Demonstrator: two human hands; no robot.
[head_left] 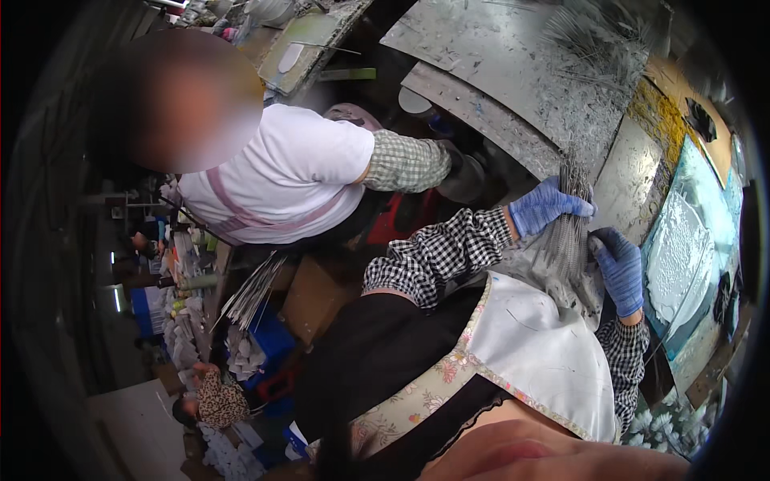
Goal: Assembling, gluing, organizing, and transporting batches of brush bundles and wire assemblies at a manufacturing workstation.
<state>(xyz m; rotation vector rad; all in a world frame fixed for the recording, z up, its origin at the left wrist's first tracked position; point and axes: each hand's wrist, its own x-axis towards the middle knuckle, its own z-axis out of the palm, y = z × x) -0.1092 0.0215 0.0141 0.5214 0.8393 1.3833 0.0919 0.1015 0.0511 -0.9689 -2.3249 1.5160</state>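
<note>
The left hand (548, 207) wore a blue glove, and its fingers were curled tight around a bundle of thin metal wires (568, 228) near the top. The right hand (619, 268), in a blue glove too, had its fingers bent around the lower side of the same bundle. The wires stood almost straight up between both hands, just above a white apron (545, 353). Behind them lay a big grey metal table (521, 72), scratched and dusty, with more loose wires (589, 40) on it. A person in a white shirt (277, 172) leaned close by on the left.
</note>
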